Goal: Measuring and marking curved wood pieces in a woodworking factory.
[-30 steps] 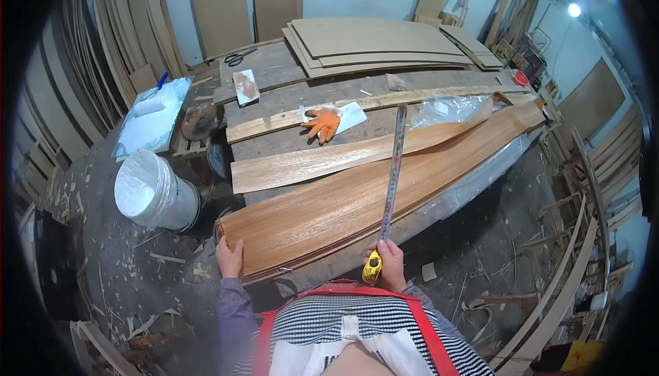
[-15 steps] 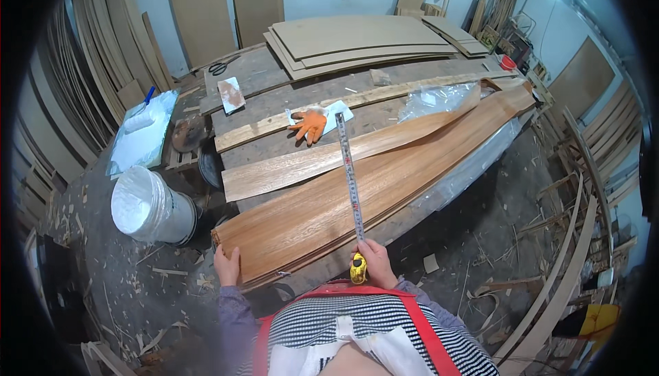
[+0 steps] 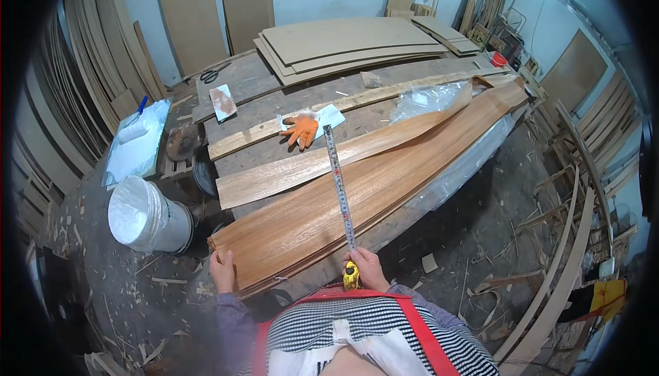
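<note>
A stack of long reddish-brown wood veneer sheets (image 3: 295, 242) lies diagonally over the workbench. At its near left end, my left hand (image 3: 222, 271) grips the corner, thumb near the top sheet and the other fingers partly hidden. My right hand (image 3: 371, 271) is closed around a yellow tape measure (image 3: 351, 276) by the near edge of the stack. From it the metal tape blade (image 3: 340, 187) extends away across the veneer. Its far tip ends beside an orange work glove (image 3: 300, 131) and a white paper piece (image 3: 330, 118). A separate narrower veneer strip (image 3: 274, 178) lies beyond the stack.
Large brown boards (image 3: 350, 40) are piled at the bench's far side, near scissors (image 3: 213, 73). A white bucket (image 3: 147, 215) stands left, below a glue-covered board with a roller (image 3: 134, 130). Clear plastic film (image 3: 429, 101) lies by the veneer. Offcuts litter the floor.
The tape's far tip has come slightly nearer to me, from beyond the glove to about level with it. The whole view has shifted a little. Both hands keep their holds.
</note>
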A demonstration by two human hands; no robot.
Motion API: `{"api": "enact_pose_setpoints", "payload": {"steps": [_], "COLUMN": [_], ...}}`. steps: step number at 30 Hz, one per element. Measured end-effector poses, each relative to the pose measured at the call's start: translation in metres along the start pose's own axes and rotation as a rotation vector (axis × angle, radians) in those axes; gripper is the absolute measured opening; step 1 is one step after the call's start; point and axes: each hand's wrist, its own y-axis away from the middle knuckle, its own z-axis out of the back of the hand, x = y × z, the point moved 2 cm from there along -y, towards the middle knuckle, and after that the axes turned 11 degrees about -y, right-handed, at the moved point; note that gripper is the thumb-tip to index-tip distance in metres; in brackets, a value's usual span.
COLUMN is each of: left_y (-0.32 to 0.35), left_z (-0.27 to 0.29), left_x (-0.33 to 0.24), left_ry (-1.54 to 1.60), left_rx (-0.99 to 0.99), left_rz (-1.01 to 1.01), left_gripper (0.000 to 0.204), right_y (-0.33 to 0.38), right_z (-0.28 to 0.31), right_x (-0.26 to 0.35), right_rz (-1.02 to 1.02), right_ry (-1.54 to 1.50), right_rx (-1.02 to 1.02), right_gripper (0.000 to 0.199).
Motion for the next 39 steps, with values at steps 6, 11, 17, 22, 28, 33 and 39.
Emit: {"api": "enact_pose_setpoints", "payload": {"steps": [6,11,17,22,28,33,39], "left_y": [0.009,0.009,0.010,0.008,0.006,0.006,-0.001], "left_z": [0.014,0.015,0.017,0.016,0.016,0.018,0.020], "left_x": [-0.038,-0.048,-0.048,-0.046,-0.043,-0.038,-0.022], "left_ry": [0.022,0.207,0.297,0.346,0.349,0.294,-0.100], "left_rx": [-0.024,-0.022,-0.010,0.013,0.022,0.020,-0.206], "left_rz": [-0.006,-0.072,-0.076,-0.045,-0.039,-0.030,-0.181], "left_gripper": [0.044,0.036,0.036,0.036,0.036,0.036,0.044], "right_y": [0.001,0.004,0.005,0.006,0.008,0.009,0.011], "right_z": [0.004,0.006,0.010,0.010,0.008,0.008,0.011], "right_x": [-0.004,-0.008,-0.010,-0.009,-0.006,-0.007,-0.008], "right_rz": [-0.005,-0.041,-0.015,-0.020,0.000,-0.012,-0.028], "right_ry": [0.003,-0.013,0.009,0.026,0.044,0.054,0.063], "right_rx": [-0.003,0.007,0.002,0.008,0.024,0.028,0.019], "right_gripper": [0.024,0.024,0.024,0.025,0.025,0.025,0.026]}}
